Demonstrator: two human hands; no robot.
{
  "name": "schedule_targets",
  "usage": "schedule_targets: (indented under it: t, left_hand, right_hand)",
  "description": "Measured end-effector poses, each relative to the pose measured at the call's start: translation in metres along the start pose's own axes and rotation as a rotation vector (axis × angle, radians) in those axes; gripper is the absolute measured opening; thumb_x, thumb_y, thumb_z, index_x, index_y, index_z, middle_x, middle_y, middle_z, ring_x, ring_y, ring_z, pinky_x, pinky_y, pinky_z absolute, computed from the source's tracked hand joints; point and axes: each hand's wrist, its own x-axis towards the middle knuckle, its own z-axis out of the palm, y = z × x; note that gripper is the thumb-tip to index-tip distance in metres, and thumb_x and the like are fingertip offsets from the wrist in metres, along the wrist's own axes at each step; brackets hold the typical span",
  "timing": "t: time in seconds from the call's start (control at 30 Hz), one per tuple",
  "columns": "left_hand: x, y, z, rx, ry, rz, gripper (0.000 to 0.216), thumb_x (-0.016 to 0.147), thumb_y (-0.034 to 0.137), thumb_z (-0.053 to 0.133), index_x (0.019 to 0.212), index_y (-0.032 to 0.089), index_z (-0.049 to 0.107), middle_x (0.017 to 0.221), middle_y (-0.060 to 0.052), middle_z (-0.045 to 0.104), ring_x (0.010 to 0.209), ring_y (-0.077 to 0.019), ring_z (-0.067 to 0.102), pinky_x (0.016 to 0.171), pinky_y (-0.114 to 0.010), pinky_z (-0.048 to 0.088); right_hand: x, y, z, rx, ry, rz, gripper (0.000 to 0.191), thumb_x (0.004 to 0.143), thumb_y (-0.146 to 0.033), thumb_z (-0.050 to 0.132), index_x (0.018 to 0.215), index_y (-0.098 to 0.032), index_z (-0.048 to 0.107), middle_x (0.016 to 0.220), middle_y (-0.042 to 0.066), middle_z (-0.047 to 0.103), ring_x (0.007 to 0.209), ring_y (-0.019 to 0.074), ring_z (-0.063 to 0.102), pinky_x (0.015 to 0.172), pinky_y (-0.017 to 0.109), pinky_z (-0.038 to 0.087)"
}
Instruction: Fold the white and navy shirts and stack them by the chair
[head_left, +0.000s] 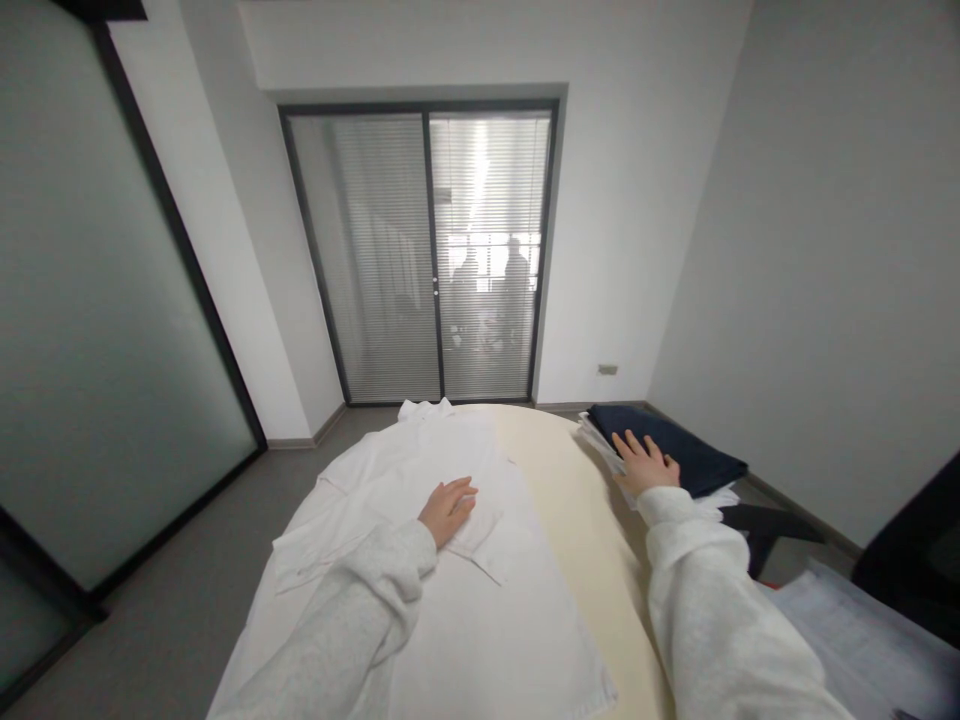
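A white shirt [495,630] lies spread over the left and middle of a cream tabletop [559,480]. On the shirt, beside a small flap of its cloth, rests my left hand [450,510], palm down with its fingers stretched out. My right hand [646,463] reaches past the table's right edge and lies with spread fingers on the near left part of a folded dark navy cloth [675,445]. White folded material shows beneath that cloth; its exact kind is partly hidden. Neither hand grips anything visible.
Sheets in clear plastic [862,630] lie low at the right, near a black chair [919,550]. Sliding glass doors [431,255] with blinds stand beyond the table, with people's silhouettes behind them. A frosted glass panel [97,290] is on the left.
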Motion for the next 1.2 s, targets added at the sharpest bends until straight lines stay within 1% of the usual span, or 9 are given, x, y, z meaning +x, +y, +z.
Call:
schedule_targets:
  t: [0.13, 0.4, 0.53, 0.6, 0.7, 0.8, 0.9, 1.03, 1.2]
  left_hand:
    - [0.000, 0.001, 0.000, 0.001, 0.005, -0.002, 0.033, 0.087, 0.037, 0.037, 0.111, 0.025, 0.056, 0.130, -0.002, 0.047, 0.121, -0.0176, 0.040, 0.108, -0.041, 0.019]
    - [0.001, 0.004, -0.003, 0.059, 0.025, -0.027, 0.032, 0.088, 0.038, 0.036, 0.110, 0.027, 0.056, 0.127, 0.000, 0.050, 0.119, -0.0163, 0.042, 0.107, -0.041, 0.019]
    - [0.006, -0.001, -0.019, 0.225, 0.093, -0.158, 0.033, 0.089, 0.039, 0.034, 0.113, 0.029, 0.055, 0.126, 0.001, 0.051, 0.121, -0.0170, 0.040, 0.107, -0.044, 0.014]
    - [0.008, -0.008, -0.026, 0.354, 0.106, -0.247, 0.036, 0.088, 0.041, 0.033, 0.117, 0.029, 0.052, 0.131, 0.000, 0.046, 0.125, -0.0197, 0.033, 0.107, -0.049, 0.009]
    - [0.006, -0.022, -0.024, 0.520, -0.012, -0.373, 0.050, 0.085, 0.052, 0.031, 0.128, 0.029, 0.043, 0.141, -0.002, 0.032, 0.132, -0.0286, 0.017, 0.102, -0.060, 0.003]
    - [0.004, -0.029, -0.011, 0.598, -0.141, -0.400, 0.063, 0.082, 0.060, 0.023, 0.137, 0.030, 0.028, 0.146, 0.000, 0.017, 0.133, -0.0336, 0.004, 0.097, -0.066, 0.003]
    - [0.006, -0.024, 0.002, 0.633, -0.183, -0.366, 0.066, 0.082, 0.061, 0.014, 0.140, 0.031, 0.018, 0.148, 0.002, 0.009, 0.133, -0.0334, -0.003, 0.096, -0.067, 0.003]
    - [0.017, -0.007, 0.016, 0.621, -0.232, -0.324, 0.070, 0.079, 0.065, 0.011, 0.141, 0.031, 0.014, 0.148, 0.003, 0.006, 0.133, -0.0338, -0.007, 0.096, -0.068, 0.002]
    - [0.036, 0.017, 0.042, 0.538, -0.193, -0.244, 0.073, 0.078, 0.067, 0.013, 0.141, 0.029, 0.017, 0.148, 0.001, 0.009, 0.132, -0.0356, -0.008, 0.095, -0.068, -0.003]
  right_hand:
    - [-0.001, 0.003, -0.010, 0.016, 0.073, 0.115, 0.076, 0.076, -0.045, 0.044, 0.141, -0.029, 0.009, 0.148, 0.002, 0.006, 0.130, 0.0379, 0.008, 0.093, 0.064, 0.018]
    - [-0.006, 0.000, -0.011, -0.017, -0.020, 0.107, 0.071, 0.076, -0.048, 0.045, 0.139, -0.033, 0.017, 0.148, -0.002, 0.007, 0.130, 0.0393, 0.007, 0.094, 0.063, 0.017]
    - [-0.006, -0.008, -0.022, 0.029, -0.010, 0.124, 0.070, 0.077, -0.051, 0.043, 0.139, -0.031, 0.018, 0.147, 0.004, 0.013, 0.129, 0.0402, 0.011, 0.093, 0.063, 0.018]
    - [-0.006, -0.014, -0.027, 0.035, 0.003, 0.116, 0.071, 0.077, -0.052, 0.043, 0.139, -0.028, 0.019, 0.147, 0.009, 0.015, 0.129, 0.0402, 0.011, 0.093, 0.064, 0.016]
    - [-0.007, -0.029, -0.031, 0.004, 0.069, 0.097, 0.073, 0.076, -0.053, 0.046, 0.139, -0.023, 0.023, 0.146, 0.014, 0.013, 0.130, 0.0398, 0.005, 0.093, 0.066, 0.010]
    - [-0.011, -0.054, -0.032, 0.000, 0.106, -0.033, 0.070, 0.077, -0.051, 0.046, 0.137, -0.020, 0.026, 0.147, 0.014, 0.011, 0.132, 0.0362, -0.001, 0.095, 0.065, 0.006]
    - [-0.021, -0.088, -0.030, 0.112, -0.019, -0.295, 0.064, 0.080, -0.051, 0.041, 0.136, -0.022, 0.031, 0.147, 0.009, 0.015, 0.133, 0.0320, 0.000, 0.098, 0.061, 0.008]
    - [-0.042, -0.134, -0.022, 0.285, -0.189, -0.589, 0.059, 0.082, -0.054, 0.034, 0.134, -0.027, 0.034, 0.147, 0.004, 0.016, 0.134, 0.0289, 0.002, 0.101, 0.059, 0.006]
    - [-0.061, -0.159, -0.001, 0.358, -0.263, -0.669, 0.063, 0.083, -0.058, 0.028, 0.137, -0.027, 0.028, 0.147, 0.003, 0.015, 0.134, 0.0285, 0.002, 0.101, 0.059, 0.004]
